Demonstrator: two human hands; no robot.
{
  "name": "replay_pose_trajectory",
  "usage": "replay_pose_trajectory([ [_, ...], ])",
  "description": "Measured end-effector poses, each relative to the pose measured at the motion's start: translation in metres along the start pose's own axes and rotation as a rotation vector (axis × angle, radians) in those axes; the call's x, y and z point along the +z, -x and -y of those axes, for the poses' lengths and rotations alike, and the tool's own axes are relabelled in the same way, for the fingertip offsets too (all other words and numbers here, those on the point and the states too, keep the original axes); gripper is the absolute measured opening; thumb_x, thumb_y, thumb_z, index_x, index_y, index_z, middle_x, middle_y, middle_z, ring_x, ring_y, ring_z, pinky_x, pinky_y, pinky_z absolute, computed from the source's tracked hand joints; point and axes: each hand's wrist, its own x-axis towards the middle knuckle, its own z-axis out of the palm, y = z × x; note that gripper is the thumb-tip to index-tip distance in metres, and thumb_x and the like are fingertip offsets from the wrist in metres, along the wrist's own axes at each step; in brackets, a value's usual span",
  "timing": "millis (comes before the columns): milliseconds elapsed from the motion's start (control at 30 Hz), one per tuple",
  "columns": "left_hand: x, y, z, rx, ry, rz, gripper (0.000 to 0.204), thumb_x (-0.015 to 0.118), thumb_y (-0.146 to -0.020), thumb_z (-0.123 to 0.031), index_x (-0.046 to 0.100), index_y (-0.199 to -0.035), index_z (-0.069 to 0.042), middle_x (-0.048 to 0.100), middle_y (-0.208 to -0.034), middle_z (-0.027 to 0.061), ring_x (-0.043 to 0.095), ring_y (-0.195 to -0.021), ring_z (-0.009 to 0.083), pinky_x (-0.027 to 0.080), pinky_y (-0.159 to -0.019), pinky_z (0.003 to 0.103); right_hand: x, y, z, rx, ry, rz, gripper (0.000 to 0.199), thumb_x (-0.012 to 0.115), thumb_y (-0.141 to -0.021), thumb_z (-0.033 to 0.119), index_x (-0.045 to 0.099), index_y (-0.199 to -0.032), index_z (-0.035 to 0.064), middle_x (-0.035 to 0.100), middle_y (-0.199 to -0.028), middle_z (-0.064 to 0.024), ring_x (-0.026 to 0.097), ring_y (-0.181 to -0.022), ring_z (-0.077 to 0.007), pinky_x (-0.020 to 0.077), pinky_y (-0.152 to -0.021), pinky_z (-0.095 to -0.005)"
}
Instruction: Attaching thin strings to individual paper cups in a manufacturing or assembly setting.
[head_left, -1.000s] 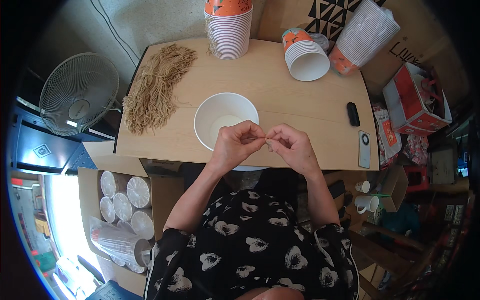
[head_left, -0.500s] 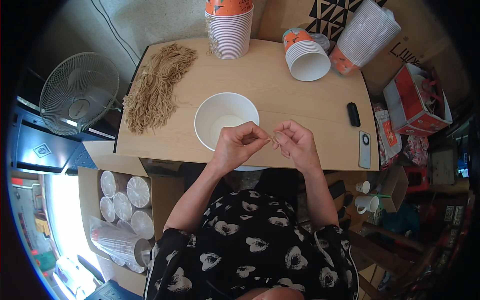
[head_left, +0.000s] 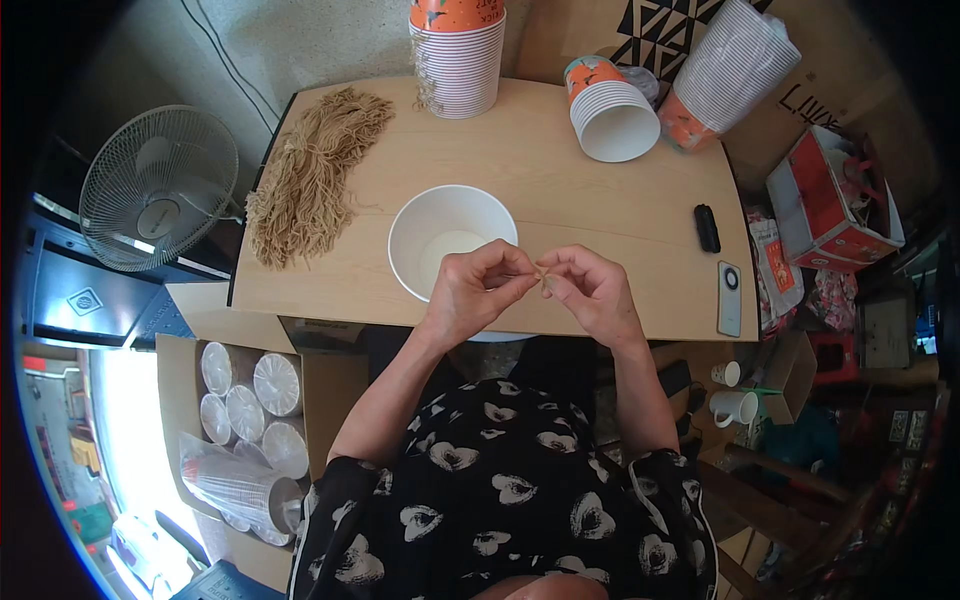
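Observation:
My left hand (head_left: 474, 288) and my right hand (head_left: 594, 292) meet just over the table's near edge, thumbs and forefingers pinched together. Between the fingertips is a thin tan string (head_left: 543, 279), mostly covered by the fingers. A white paper bucket (head_left: 403, 246) stands open side up on the table, partly behind my left hand. To the far left lies a heap of tan strings (head_left: 318, 178), similar in colour to the one I hold.
A tall stack of paper buckets (head_left: 458, 68) stands at the back, tan strings hanging on its left side. Further right are a tilted bucket stack (head_left: 612, 115) and a bagged one (head_left: 735, 65). A phone (head_left: 730, 298) and a black object (head_left: 707, 228) lie right. A fan (head_left: 158, 190) stands left.
My right fingertips have closed in slightly toward the left ones, with the thumb lower and the forefinger reaching over the string. The bucket and the heap stay put.

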Motion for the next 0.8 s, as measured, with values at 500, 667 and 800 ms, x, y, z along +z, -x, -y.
replay_pose_trajectory([
  [500,0.000,0.002,-0.003,0.022,-0.030,-0.040,0.003,0.074,-0.090,0.002,0.072,-0.093,0.002,0.073,-0.086,0.0020,0.069,-0.083,0.0066,0.060,-0.077,0.024,0.000,-0.001,0.002,0.059,-0.045,-0.033,0.012,0.059,-0.102,0.010,0.063,-0.105,-0.0012,0.067,-0.085,-0.0030,0.063,-0.080,-0.0079,0.0470,-0.069,-0.0211],
  [667,0.000,0.001,-0.001,0.043,-0.093,-0.034,0.004,0.074,-0.090,0.001,0.072,-0.092,0.002,0.074,-0.084,0.0027,0.070,-0.082,0.0070,0.061,-0.075,0.024,0.000,-0.002,0.001,0.035,0.026,-0.042,0.014,0.061,-0.102,0.014,0.062,-0.103,-0.0003,0.067,-0.083,-0.0023,0.062,-0.077,-0.0068,0.0459,-0.066,-0.0202],
  [800,0.002,-0.001,-0.001,0.056,-0.072,-0.048,0.004,0.075,-0.089,0.001,0.071,-0.091,0.002,0.075,-0.084,0.0036,0.072,-0.080,0.0081,0.061,-0.074,0.025,0.002,-0.001,-0.001,0.016,0.066,-0.027,0.009,0.062,-0.100,0.008,0.062,-0.101,-0.0011,0.067,-0.083,-0.0020,0.062,-0.077,-0.0064,0.0479,-0.068,-0.0206],
])
